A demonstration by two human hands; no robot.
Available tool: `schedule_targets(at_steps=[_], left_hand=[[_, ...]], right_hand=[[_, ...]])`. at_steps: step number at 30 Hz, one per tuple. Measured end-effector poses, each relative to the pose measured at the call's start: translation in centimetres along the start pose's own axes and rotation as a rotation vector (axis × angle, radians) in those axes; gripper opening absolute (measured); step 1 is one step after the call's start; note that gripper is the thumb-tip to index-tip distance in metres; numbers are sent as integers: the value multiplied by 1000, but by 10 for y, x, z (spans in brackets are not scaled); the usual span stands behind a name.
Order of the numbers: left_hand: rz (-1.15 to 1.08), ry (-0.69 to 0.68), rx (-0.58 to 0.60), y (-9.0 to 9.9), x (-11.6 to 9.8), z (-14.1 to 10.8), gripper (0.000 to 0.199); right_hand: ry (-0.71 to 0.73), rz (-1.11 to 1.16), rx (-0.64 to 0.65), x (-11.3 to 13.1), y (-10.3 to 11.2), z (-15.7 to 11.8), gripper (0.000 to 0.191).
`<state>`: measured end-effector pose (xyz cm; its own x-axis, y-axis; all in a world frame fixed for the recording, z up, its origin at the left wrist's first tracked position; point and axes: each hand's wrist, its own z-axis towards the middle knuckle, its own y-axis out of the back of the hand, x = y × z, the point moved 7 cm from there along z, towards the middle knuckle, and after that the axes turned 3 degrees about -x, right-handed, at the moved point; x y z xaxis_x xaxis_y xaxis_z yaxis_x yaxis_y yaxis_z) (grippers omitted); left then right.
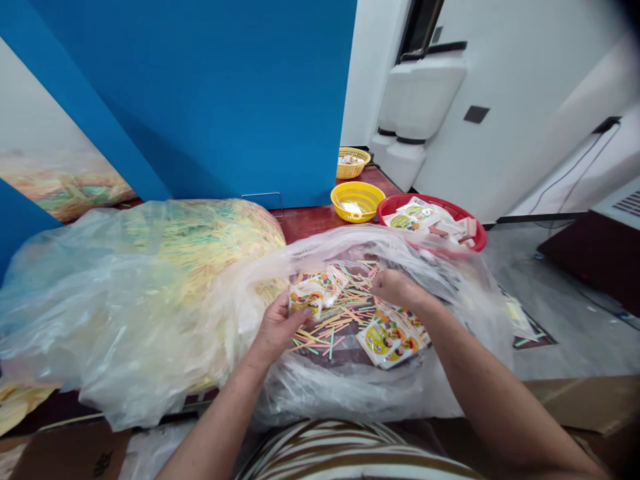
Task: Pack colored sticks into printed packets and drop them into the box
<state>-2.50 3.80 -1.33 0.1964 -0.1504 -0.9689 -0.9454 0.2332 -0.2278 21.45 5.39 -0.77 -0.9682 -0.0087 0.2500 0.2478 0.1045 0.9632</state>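
Right in front of you, a big clear plastic bag (380,393) lies open, and both your hands are down inside its mouth. In the bag is a messy pile of thin little sticks (340,320) in pink, green, yellow and orange, lying every which way. Small shiny packets (313,293) with bright yellow and white pictures sit on top of the sticks, some near your left hand. More packets (390,340) lie in a bunch near your right hand, and they look flat and a bit crinkly. Your left hand (277,330) is half curled, with its fingers (299,312) at the edge of the packets, but you cannot tell if it is gripping them. Your right hand (397,288) is palm down and bent over the sticks, and you cannot tell if it holds anything. On your left sits a second fat plastic bag (200,233), full of pale yellow and green sticks. Past your hands, on a brown wooden table (305,223), are a yellow basket (356,200) and a red basket (480,233) with packets in it. Another yellow basket (353,163) sits farther back, near a blue wall (200,100).
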Motion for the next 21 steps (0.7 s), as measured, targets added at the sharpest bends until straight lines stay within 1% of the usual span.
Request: schedule_targets(at_steps=[2, 3, 5, 7, 8, 9, 11, 12, 14, 15, 17, 19, 21], left_hand=[[-2, -2, 11, -1, 1, 1, 39], [1, -8, 17, -2, 2, 2, 37], [15, -24, 33, -4, 1, 3, 33], [40, -49, 50, -5, 1, 3, 31], [57, -62, 56, -6, 1, 3, 30], [75, -75, 61, -6, 2, 3, 29], [114, -96, 66, -7, 3, 4, 29], [133, -102, 67, -8, 3, 4, 29], [160, -114, 64, -9, 3, 4, 31], [170, -121, 66, -9, 3, 4, 31], [180, -131, 84, -11, 2, 3, 31], [177, -134, 111, -12, 3, 3, 32], [181, -123, 129, -11, 6, 2, 33]], right_hand=[[-63, 164, -4, -7, 7, 2, 24], [-87, 255, -1, -7, 10, 3, 25], [-77, 492, -43, 4, 21, 0, 24], [16, 753, -189, 24, 42, -10, 25], [77, 867, -293, 34, 54, -19, 25], [143, 924, -402, 45, 67, -29, 23], [272, 845, -576, 69, 89, -49, 19], [335, 765, -631, 82, 96, -58, 16], [462, 622, -686, 104, 104, -69, 13], [520, 579, -686, 112, 105, -71, 12], [593, 562, -660, 121, 104, -68, 13], [602, 613, -619, 120, 99, -62, 14], [564, 708, -591, 115, 96, -55, 14]])
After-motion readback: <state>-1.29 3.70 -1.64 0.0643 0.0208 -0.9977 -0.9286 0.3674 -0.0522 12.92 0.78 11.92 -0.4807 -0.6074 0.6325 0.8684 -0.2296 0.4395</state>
